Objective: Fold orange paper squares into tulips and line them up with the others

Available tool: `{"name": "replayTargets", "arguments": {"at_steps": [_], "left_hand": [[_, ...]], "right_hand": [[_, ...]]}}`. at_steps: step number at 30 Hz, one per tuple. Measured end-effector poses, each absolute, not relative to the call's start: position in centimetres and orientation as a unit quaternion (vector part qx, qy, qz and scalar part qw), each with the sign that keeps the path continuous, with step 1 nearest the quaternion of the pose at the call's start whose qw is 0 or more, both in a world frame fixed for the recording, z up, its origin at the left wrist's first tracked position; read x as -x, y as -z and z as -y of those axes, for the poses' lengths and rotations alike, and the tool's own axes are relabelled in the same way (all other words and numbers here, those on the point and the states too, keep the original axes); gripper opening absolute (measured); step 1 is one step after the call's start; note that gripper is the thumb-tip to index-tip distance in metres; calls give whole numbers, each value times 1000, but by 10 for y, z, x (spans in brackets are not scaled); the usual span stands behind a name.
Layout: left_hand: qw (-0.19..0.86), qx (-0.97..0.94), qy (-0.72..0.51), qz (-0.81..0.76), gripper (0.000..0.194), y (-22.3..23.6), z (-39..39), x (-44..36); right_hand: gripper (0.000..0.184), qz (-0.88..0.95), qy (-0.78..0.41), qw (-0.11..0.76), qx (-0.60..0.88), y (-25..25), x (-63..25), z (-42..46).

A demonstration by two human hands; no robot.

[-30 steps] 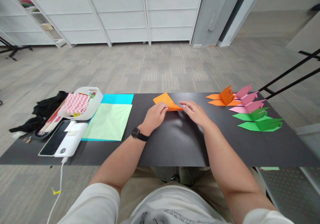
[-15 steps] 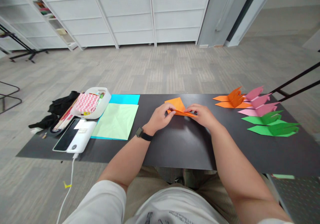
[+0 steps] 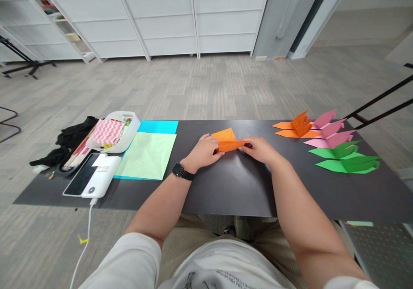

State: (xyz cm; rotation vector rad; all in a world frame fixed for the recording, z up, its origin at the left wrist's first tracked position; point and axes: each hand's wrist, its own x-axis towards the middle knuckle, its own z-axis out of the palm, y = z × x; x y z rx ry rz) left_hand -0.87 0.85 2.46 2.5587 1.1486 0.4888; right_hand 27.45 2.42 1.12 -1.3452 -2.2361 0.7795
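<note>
A partly folded sheet of orange origami paper (image 3: 229, 140) lies near the middle of the dark table (image 3: 238, 185). My left hand (image 3: 206, 152) has its left side pinched between thumb and fingers. At the right end, my right hand (image 3: 259, 150) grips a folded flap that is raised along the near side. One corner of the paper points away from me. Some of its left edge is hidden behind my left fingers.
At right stand folded paper cranes: orange (image 3: 300, 126), pink (image 3: 332, 129) and green (image 3: 351, 157). At left lie light green sheets (image 3: 148, 155) over blue paper (image 3: 161, 126), a white basket (image 3: 130, 132), a phone (image 3: 80, 175), a white power bank (image 3: 101, 177) and black cloth (image 3: 77, 132).
The near flap of the orange paper now stands up more, showing a broader face. My right fingers have shifted slightly at its right end, and the left fingers have moved around the left edge.
</note>
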Motion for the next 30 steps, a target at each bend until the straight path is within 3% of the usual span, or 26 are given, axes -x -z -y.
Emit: {"name": "replayTargets", "arguments": {"at_steps": [7,14,23,30], "left_hand": [[195,-900,-164,-353,25,-31,2,0],[203,-904,-148,-346,37,-30,15,-16],[278,-913,-146,-259,23,-33,24,-22],[175,-920,-161,-311,19,-27,6,-8]], "right_hand": [[15,787,-316,187,496,-10,-278,-26],[27,722,-402,273,492,-15,-273,-24],[40,674,-471,292,489,-23,-273,-23],[39,672,-463,297,496,-14,-275,-26]]}}
